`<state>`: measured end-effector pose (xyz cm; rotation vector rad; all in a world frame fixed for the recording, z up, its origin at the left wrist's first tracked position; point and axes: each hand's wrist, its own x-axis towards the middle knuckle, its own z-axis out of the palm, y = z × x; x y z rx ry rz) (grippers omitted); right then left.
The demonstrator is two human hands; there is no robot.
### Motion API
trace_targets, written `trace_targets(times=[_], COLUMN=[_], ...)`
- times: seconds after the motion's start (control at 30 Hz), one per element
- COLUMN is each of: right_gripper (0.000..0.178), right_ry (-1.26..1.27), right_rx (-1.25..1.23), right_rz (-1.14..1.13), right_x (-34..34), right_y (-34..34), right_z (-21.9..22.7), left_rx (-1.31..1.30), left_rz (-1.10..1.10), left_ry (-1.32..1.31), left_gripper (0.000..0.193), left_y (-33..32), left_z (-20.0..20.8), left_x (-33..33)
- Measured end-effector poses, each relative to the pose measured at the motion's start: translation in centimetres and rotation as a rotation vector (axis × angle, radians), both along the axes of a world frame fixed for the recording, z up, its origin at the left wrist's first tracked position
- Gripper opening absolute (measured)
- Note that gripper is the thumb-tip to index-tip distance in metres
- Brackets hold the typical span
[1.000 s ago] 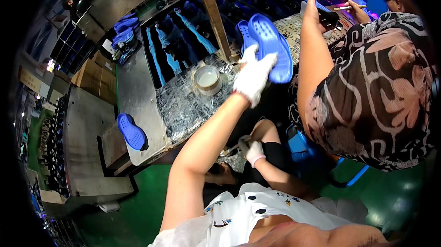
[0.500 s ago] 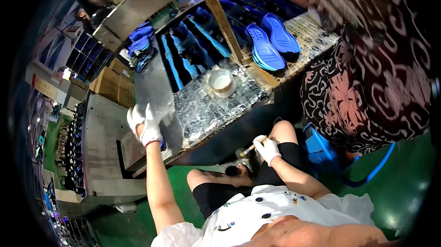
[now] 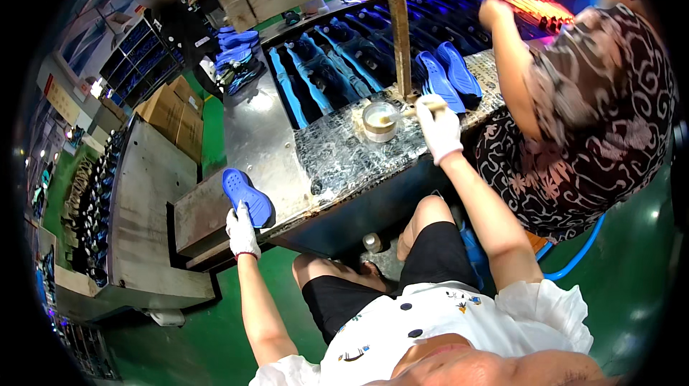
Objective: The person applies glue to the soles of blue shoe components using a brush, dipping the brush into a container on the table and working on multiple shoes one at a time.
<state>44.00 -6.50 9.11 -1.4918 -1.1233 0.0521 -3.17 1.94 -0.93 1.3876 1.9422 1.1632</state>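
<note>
My left hand (image 3: 242, 234), in a white glove, grips the near end of a blue shoe sole (image 3: 246, 196) at the bench's left edge. The sole lies flat side up, with small holes toward its far end. In my gloved right hand (image 3: 440, 131) is a brush (image 3: 406, 113), its fingers closed around the handle. The bristle end dips into a round jar (image 3: 380, 132) of whitish liquid on the plastic-covered bench corner (image 3: 337, 160). Just beyond my right hand, a pair of blue soles (image 3: 440, 83) rests on the bench.
An upright metal post (image 3: 400, 41) stands behind the jar. Blue shoe parts (image 3: 308, 74) lie in rows on the line beyond. To my right sits a co-worker (image 3: 581, 99) in a patterned top. Blue pieces (image 3: 235, 52) are piled at the back left, near cardboard boxes (image 3: 176, 117).
My right hand has risen from beside my lap to the jar with the brush. My left hand, its fingers spread before, now grips a blue sole. The view has shifted.
</note>
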Motion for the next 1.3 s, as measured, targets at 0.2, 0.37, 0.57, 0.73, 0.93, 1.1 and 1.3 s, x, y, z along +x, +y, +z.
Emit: trace_targets(times=[0.2,0.37,0.57,0.73,0.93,1.1,1.3], right_gripper=[0.023,0.019,0.015,0.018,0.021,0.025,0.017], right_ry=[-0.216,-0.220,-0.384,-0.410,-0.189,-0.228,-0.116], right_rx=[-0.298,-0.189,-0.051,-0.017,-0.031,-0.012,0.157], right_rz=[0.059,0.047,0.161,0.184,0.007,-0.126,-0.144], right_x=[-1.3,-2.0,-2.8,-1.5,-2.1,-1.1,-3.8], right_y=[4.9,4.6,2.8,2.7,1.8,2.1,-3.5], right_z=[1.7,2.2,3.1,1.8,2.3,-0.5,-0.5], left_rx=[-0.012,-0.060,-0.111,-0.093,-0.013,0.271,0.441], left_rz=[-0.026,-0.054,0.030,0.085,0.182,0.107,-0.054], left_ry=[-0.187,-0.183,0.108,-0.009,0.228,-0.385,-0.769], left_gripper=[0.061,0.059,0.061,0.057,0.056,0.042,0.034], left_y=[-1.4,-1.1,-1.7,-1.8,-0.8,-2.5,-9.6], left_z=[1.7,2.1,3.5,4.0,5.3,11.0,13.3], left_x=[0.6,0.0,0.3,1.8,-2.0,0.6,11.1])
